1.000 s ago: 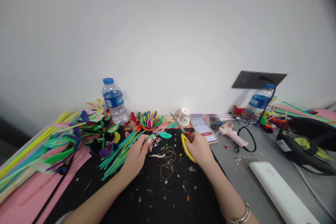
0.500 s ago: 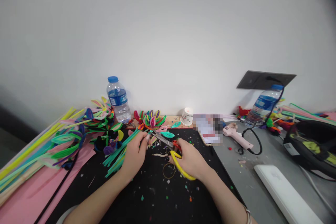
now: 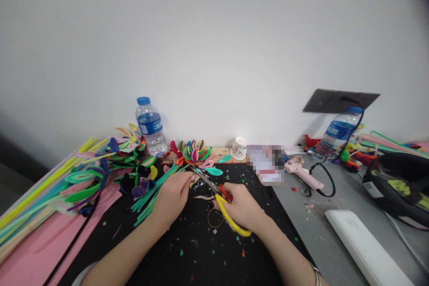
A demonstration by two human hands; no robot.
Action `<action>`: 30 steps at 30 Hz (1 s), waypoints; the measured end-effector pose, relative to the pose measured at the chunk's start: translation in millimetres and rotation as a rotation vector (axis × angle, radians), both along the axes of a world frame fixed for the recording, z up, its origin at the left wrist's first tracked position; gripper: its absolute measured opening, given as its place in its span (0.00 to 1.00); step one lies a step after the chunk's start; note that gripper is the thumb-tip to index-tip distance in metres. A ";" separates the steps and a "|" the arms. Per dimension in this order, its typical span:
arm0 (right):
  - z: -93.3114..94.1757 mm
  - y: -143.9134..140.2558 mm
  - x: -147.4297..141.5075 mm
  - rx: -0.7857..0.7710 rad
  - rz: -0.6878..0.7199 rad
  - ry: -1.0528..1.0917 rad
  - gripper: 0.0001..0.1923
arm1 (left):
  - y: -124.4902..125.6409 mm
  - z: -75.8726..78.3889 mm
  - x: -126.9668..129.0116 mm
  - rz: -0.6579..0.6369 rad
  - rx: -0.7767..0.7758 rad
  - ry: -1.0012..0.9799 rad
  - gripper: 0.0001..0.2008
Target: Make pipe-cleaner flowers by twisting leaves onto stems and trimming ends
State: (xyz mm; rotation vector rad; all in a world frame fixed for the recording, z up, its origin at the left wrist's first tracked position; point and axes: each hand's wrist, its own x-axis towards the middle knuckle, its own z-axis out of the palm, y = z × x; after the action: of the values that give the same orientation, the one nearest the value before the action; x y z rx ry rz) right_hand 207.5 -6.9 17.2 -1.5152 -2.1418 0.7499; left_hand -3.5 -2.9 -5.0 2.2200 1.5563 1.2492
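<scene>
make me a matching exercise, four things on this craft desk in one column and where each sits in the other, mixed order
Things:
1. yellow-handled scissors
2. pink plastic glue gun
3. small white paper cup
4. long white flat box

Places:
A. near right edge of the grey desk
B. by the wall, behind the black mat
C. in the right hand
D. on the desk, right of the mat

Pairs: 1-C, 2-D, 3-B, 4-A

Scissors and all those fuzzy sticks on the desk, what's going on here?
A person sits at a black mat littered with coloured scraps. The right hand grips yellow-handled scissors, blades pointing at the piece pinched in the left hand, beside a bundle of green pipe cleaners. A pink glue gun lies to the right.
</scene>
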 end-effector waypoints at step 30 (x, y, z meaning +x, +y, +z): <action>8.7 4.3 3.3 -0.108 0.050 0.099 0.17 | 6.8 11.4 3.5 -0.173 -0.381 -0.547 0.11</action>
State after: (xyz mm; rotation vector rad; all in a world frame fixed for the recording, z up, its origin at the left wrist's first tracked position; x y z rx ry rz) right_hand 210.8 -2.7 25.9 -1.4500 -2.1034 0.9510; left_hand 0.0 4.0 6.4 1.5671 1.2297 1.2418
